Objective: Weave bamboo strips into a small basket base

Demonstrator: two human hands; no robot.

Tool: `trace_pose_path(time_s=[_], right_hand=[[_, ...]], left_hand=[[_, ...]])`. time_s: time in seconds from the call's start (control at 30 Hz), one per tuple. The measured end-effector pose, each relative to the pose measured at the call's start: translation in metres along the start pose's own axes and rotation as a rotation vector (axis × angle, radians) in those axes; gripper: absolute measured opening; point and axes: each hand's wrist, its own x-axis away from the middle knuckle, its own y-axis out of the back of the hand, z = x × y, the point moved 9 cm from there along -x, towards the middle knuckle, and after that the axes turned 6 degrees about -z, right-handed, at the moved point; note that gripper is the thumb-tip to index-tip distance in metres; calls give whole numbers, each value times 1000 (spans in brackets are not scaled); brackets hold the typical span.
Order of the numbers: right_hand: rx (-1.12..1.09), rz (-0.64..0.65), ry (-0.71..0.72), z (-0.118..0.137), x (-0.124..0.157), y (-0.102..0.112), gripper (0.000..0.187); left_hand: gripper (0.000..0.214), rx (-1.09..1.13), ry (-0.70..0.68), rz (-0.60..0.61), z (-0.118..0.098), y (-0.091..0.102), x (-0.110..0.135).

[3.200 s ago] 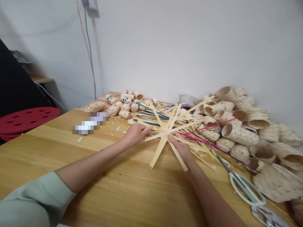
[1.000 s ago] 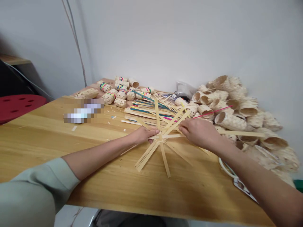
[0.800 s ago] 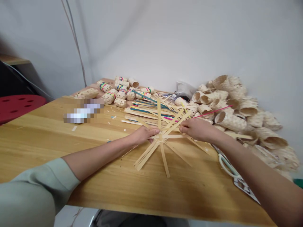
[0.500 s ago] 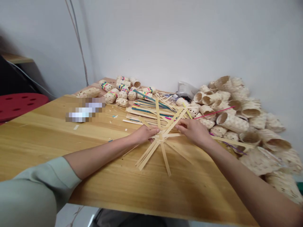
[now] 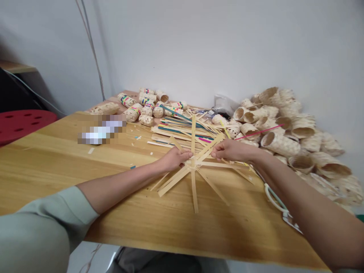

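Observation:
Flat bamboo strips crossed into a star (image 5: 193, 178) lie at the middle of the wooden table, with their strips radiating from a bound crossing. My left hand (image 5: 176, 159) grips the strips just left of the crossing, fingers on top. My right hand (image 5: 231, 150) pinches strips on the right side of the crossing. A loose stack of bamboo strips with coloured ones among them (image 5: 182, 131) lies just behind the star.
Woven bamboo tubes (image 5: 280, 144) are heaped against the wall at the right, and small woven rolls with coloured bands (image 5: 139, 112) stand at the back left. White-handled scissors (image 5: 273, 197) lie beneath my right forearm. A red stool (image 5: 22, 123) stands left of the table.
My right hand has slid in toward the crossing and now pinches the strips there. The star has turned slightly. The view has shifted a little, and the scissors show again beside my right forearm.

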Motion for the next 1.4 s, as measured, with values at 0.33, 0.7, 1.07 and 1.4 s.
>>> trace_pose_path(time_s=[0.33,0.7,1.07,1.4], right_hand=[[570,-544,-202,30,16,14,28],[496,-512,-170,40,11,3,21],[195,-512,-152,20,3,-1,18],[-12,-771,-181,17,2,-11,17]], left_hand=[[26,74,43,-177,1,14,-4],[17,196,61,-336,-3,21,1],[15,174,27,-413,-7,28,-1],[14,196,60,-375,-7,23,-2]])
